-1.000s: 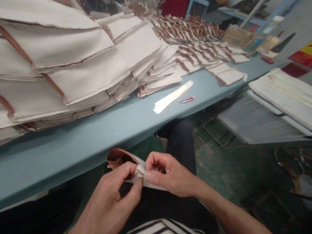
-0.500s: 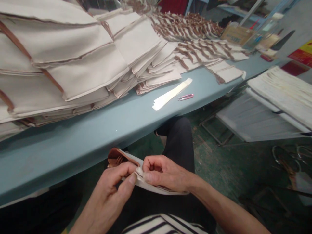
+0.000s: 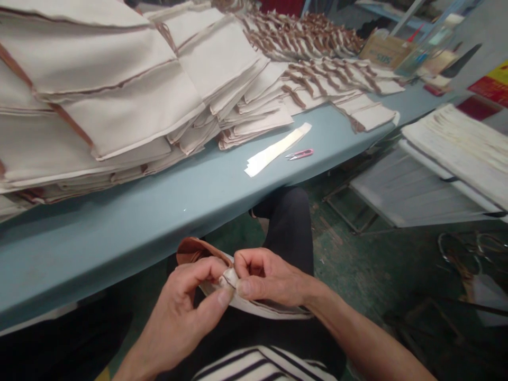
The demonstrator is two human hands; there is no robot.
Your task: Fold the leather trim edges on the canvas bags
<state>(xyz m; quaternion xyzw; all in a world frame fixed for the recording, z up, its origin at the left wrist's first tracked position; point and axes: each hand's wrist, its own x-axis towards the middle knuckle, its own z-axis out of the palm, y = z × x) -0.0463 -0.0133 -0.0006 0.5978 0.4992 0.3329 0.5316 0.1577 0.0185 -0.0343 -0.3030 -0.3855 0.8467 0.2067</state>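
Note:
A small cream cloth bag with a brown strap lies over my lap, below the table edge. My left hand pinches its bunched corner between thumb and fingers. My right hand pinches the same corner from the other side, fingers curled closed, thumb tip touching the left thumb. Both hands meet at the fold of fabric.
A long blue table runs ahead, loaded with stacks of cream bags with brown trim. A cream fabric strip and pink thread snips lie near its front edge. A white rack with stacked cloth stands at right.
Both hands stay pinched on the same corner of the bag, working it slightly. The view has shifted a little, with more of the bag showing under my right hand.

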